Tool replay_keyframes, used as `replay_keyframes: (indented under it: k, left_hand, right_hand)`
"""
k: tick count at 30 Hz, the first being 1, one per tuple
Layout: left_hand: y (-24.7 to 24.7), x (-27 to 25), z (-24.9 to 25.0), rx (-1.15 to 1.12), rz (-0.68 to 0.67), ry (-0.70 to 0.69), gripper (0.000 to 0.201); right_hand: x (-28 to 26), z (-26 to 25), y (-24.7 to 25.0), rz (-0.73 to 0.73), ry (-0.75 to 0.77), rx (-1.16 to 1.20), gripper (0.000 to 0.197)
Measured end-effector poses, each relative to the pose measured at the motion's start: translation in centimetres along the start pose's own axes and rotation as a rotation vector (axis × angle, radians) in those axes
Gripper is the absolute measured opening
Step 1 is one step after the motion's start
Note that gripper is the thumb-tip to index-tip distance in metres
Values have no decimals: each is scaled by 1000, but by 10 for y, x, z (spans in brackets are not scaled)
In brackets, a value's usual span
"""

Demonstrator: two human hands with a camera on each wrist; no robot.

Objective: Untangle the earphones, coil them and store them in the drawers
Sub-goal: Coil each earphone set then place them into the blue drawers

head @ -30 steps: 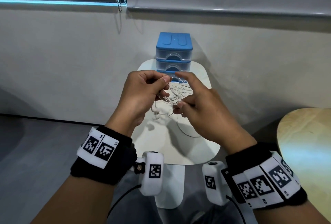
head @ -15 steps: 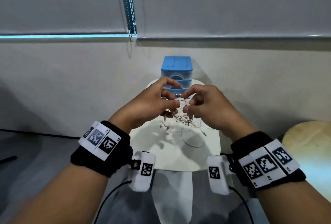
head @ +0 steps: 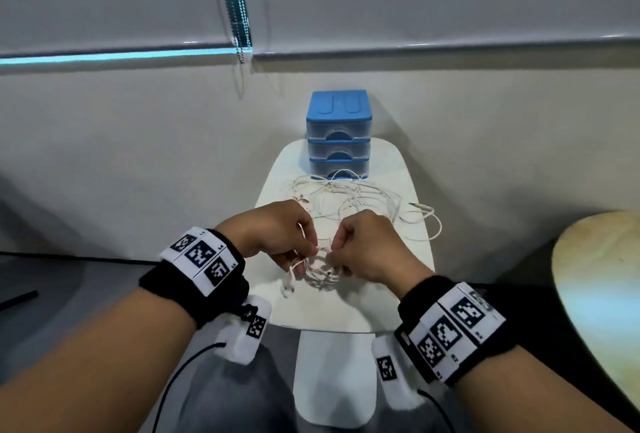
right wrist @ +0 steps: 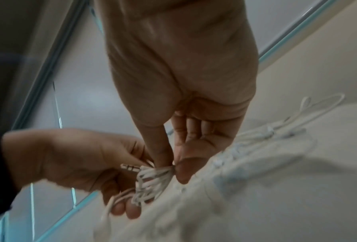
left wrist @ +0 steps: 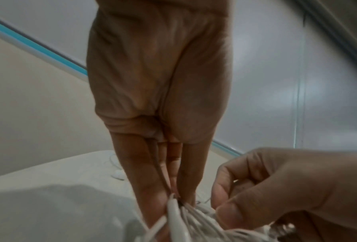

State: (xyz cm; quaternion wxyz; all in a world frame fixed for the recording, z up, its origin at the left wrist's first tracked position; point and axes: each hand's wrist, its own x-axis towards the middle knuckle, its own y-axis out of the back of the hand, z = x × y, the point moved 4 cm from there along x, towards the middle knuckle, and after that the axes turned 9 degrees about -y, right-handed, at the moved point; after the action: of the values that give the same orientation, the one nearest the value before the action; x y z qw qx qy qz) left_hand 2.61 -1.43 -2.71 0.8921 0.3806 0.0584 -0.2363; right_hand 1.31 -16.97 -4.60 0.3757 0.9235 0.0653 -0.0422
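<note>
Both hands hold a small coil of white earphones (head: 317,268) just above the near part of the white table (head: 346,308). My left hand (head: 277,238) pinches the coil's left side, with earbuds dangling below. My right hand (head: 363,252) pinches its right side between thumb and forefinger. In the right wrist view the coil (right wrist: 152,181) shows its metal jack plug (right wrist: 130,167) sticking out. The left wrist view has the coil (left wrist: 194,217) at the fingertips. A second tangled white earphone set (head: 356,200) lies on the table in front of the blue drawer unit (head: 338,134), whose three clear drawers are closed.
The small white table stands against a pale wall. A round wooden tabletop (head: 599,311) is at the right edge. A beaded blind cord (head: 239,3) hangs behind the drawers. Grey floor lies to the left.
Both hands have come down and toward me with the coil, away from the drawers. The loose tangle behind them on the table is now in sight.
</note>
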Motion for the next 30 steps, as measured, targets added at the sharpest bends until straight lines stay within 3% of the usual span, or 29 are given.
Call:
replay_keyframes:
  k: [4,8,12,16,18,20,24,30]
  left_hand:
    - [4,17,-9,308,-14,-14,10]
    - [7,24,-11,479,-70,-48,17]
    - [16,25,-7,496,-101,-66,15]
    - [35,28,2,415,-33,-96,21]
    - [44,33,11,421,-4,-142,18]
    - [46,40,20,452,14,-176,16]
    - [32,56,41,619,-71,-242,49]
    - [18,66,44,551,-218,-259,29]
  right_hand:
    - [8,-2,-18,11,-40,-85,17]
    - [11,-12,-18,-42,-16,-189,15]
    - [14,-11,16,-20,31,-16,16]
    - [27,10,75,131,1,150,15]
    - [38,21,95,174,-9,64,17]
    - [49,25,102,119,-4,-84,18]
    - [58,26,80,-122,36,-431,19]
    - [68,28,49,-89,73,-668,13]
